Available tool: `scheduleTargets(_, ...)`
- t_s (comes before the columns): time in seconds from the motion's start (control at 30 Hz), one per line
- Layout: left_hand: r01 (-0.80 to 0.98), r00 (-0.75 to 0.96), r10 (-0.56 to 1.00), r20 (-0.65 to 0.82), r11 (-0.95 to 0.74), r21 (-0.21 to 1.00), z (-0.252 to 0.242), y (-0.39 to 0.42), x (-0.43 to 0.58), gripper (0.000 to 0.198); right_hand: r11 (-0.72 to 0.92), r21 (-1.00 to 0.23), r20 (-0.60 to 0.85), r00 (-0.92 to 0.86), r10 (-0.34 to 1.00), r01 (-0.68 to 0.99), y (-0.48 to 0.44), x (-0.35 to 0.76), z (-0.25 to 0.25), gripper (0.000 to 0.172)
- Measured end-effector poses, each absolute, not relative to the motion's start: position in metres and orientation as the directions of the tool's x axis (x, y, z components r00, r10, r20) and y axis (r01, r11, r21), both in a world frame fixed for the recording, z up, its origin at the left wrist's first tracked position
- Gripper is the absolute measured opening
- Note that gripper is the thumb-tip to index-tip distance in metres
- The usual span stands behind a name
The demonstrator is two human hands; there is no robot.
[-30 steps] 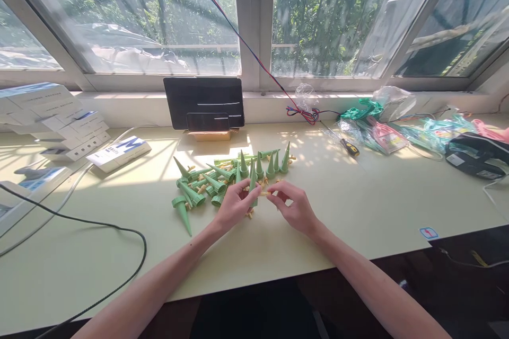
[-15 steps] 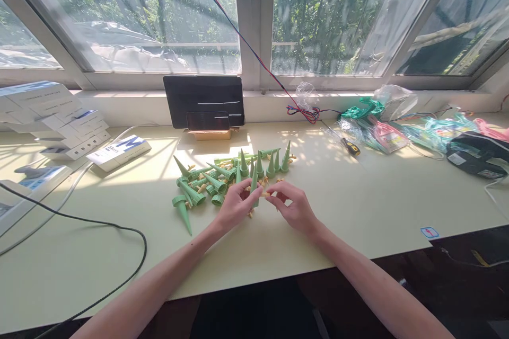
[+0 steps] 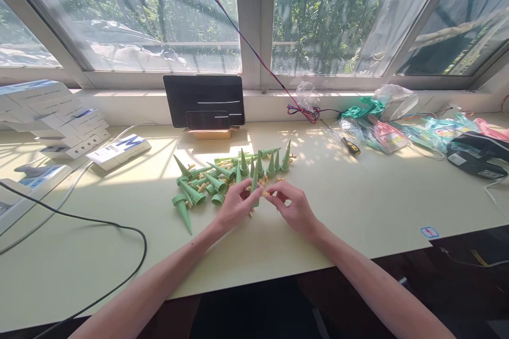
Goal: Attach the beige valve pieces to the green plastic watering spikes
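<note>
My left hand [image 3: 237, 202] is closed on a green plastic watering spike [image 3: 254, 186], its point upward. With thumb and forefinger, my right hand [image 3: 292, 202] pinches a small tan valve piece [image 3: 266, 194] against the side of that spike. How far the piece sits in the spike is hidden by my fingertips. Beyond and to the left lies a pile of green spikes [image 3: 217, 183], many on their sides with tan pieces among them. Several more spikes [image 3: 285, 158] stand point up behind my hands. Small tan pieces lie close around my fingers.
A tablet [image 3: 203, 96] with a phone before it stands by the window. White boxes [image 3: 119, 152] and a power strip [image 3: 35, 190] with cables [image 3: 131, 230] are at left. To the right lie a screwdriver [image 3: 350, 146], bagged coloured cords [image 3: 387, 135] and a black pouch [image 3: 477, 153].
</note>
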State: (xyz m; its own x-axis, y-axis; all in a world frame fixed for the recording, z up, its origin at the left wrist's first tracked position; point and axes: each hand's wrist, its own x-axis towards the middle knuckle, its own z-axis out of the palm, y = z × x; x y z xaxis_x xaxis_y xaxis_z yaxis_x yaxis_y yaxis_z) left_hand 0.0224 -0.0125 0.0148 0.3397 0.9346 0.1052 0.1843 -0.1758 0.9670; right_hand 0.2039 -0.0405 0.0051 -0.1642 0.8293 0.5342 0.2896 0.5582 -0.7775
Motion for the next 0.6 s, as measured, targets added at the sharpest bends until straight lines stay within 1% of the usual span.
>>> scheduleTargets(0.37, 0.180, 0.335, 0.936, 0.105, -0.173, 0.968, 0.0161, -0.0138, 0.0232, 0.027, 0.560, -0.771, 0.538, -0.160, 0.828, 0.304, -0.0407, 0.2037, 0.0067, 0.012)
scheduleTargets(0.6, 0.175, 0.339, 0.936, 0.097, -0.164, 0.971, 0.0177, -0.0148, 0.0243, 0.026, 0.533, -0.792, 0.508, -0.164, 0.846, 0.298, -0.0400, 0.2043, 0.0038, 0.017)
